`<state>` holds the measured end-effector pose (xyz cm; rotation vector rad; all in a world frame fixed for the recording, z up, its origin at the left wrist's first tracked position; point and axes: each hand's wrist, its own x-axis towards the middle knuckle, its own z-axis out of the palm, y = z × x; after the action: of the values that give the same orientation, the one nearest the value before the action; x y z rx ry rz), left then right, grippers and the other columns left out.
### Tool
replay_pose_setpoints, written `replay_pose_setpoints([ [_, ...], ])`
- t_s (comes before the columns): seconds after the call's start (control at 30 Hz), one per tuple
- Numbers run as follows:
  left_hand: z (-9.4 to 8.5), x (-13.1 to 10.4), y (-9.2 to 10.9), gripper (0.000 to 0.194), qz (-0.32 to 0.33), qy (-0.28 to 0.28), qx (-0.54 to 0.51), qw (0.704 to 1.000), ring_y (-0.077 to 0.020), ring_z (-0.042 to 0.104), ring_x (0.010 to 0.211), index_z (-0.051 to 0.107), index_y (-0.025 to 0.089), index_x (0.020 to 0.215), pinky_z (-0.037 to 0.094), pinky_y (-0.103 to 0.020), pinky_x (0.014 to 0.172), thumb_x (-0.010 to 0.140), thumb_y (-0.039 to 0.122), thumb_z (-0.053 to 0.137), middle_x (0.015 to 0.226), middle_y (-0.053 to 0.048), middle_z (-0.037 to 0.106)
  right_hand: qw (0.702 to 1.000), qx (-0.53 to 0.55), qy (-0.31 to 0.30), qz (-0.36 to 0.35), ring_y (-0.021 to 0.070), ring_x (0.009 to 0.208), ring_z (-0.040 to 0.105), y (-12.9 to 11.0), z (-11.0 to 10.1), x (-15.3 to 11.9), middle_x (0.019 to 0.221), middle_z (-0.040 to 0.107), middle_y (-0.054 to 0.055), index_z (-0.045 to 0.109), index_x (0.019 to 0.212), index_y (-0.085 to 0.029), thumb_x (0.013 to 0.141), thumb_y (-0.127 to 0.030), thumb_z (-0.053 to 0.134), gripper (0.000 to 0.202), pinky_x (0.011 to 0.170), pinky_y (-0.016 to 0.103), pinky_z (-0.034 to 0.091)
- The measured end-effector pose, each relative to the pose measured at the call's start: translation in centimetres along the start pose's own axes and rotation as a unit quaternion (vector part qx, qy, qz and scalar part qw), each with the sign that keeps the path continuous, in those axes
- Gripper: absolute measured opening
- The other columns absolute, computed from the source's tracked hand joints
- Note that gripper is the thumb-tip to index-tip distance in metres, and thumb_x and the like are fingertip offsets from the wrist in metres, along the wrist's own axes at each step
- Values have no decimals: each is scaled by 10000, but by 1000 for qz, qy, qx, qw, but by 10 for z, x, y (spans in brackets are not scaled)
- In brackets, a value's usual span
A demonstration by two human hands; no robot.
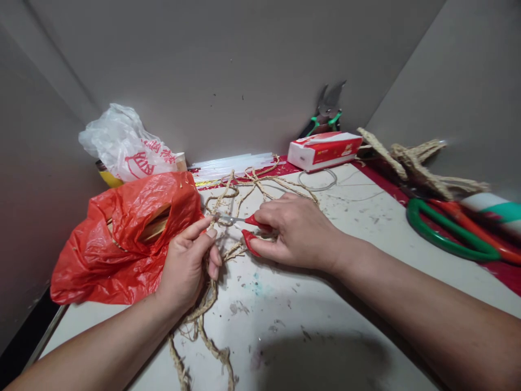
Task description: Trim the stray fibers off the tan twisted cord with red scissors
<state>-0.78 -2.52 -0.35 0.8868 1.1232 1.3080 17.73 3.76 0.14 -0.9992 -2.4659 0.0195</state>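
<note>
Between the left and right edges of the table (pixel 325 307), the left hand (pixel 193 255) is pinched on a straw rope (pixel 223 356), which spreads toward near and far edges. The right hand (pixel 297 231) grips red-handled scissors (pixel 251 220), pointing at the rope.

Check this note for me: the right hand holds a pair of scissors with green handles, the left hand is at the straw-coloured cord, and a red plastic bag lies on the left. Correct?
Not quite: the head view shows that the scissors in the right hand have red handles. The rest of your note stands.
</note>
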Motion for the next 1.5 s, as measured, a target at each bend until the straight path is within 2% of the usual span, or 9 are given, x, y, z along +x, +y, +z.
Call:
replay_pose_setpoints([
  [0.1, 0, 0, 0, 371, -1, -5, 0, 1000, -67, 406, 314, 549, 140, 1133, 302, -180, 370, 799, 284, 621, 439, 54, 562, 1000, -3, 10, 21, 119, 528, 403, 0, 1, 0, 560, 561, -8, 567, 595, -179, 734, -393, 535, 256, 630, 288, 256],
  [0.33, 1, -1, 1, 387, -8, -13, 8, 1000, -64, 404, 309, 556, 153, 1136, 288, -173, 367, 789, 308, 626, 434, 58, 561, 997, -81, -19, -4, 175, 642, 505, -5, -3, 1, 670, 629, 46, 636, 708, -166, 756, -444, 515, 307, 663, 320, 255],
  [0.5, 0, 0, 1, 421, -8, -4, 7, 1000, -62, 396, 301, 552, 157, 1140, 288, -172, 368, 764, 321, 647, 422, 64, 554, 993, -114, -9, 2, 185, 671, 525, -7, -4, 1, 711, 653, 57, 661, 764, -168, 772, -457, 508, 327, 689, 334, 248],
  [0.83, 1, -1, 3, 404, -16, -5, -15, 1000, -53, 350, 284, 542, 168, 1157, 244, -169, 343, 780, 283, 631, 400, 79, 517, 997, -79, -17, 1, 172, 643, 524, -5, -2, 1, 657, 647, 35, 682, 768, -175, 786, -434, 519, 307, 670, 324, 253],
  [1.03, 1, -2, 4, 424, -12, -8, -18, 1000, -49, 341, 274, 546, 168, 1157, 245, -169, 343, 764, 292, 643, 389, 84, 511, 993, -114, 26, -22, 181, 661, 508, -2, -3, -1, 683, 636, 49, 692, 809, -171, 786, -428, 525, 308, 692, 337, 243],
  [1.17, 1, -2, 4, 416, -17, -9, -17, 1000, -51, 344, 271, 557, 180, 1137, 248, -166, 340, 750, 301, 651, 390, 88, 511, 992, -119, 34, -26, 188, 674, 508, -2, -3, -1, 695, 634, 52, 688, 802, -171, 795, -433, 515, 315, 697, 345, 244],
  [1.5, 0, -1, 5, 335, -5, -10, -27, 1000, -49, 345, 280, 559, 181, 1142, 250, -166, 341, 813, 229, 595, 403, 84, 513, 997, -69, 15, -7, 168, 642, 512, -3, 0, -1, 646, 622, 20, 682, 788, -189, 799, -413, 510, 283, 659, 321, 251],
])
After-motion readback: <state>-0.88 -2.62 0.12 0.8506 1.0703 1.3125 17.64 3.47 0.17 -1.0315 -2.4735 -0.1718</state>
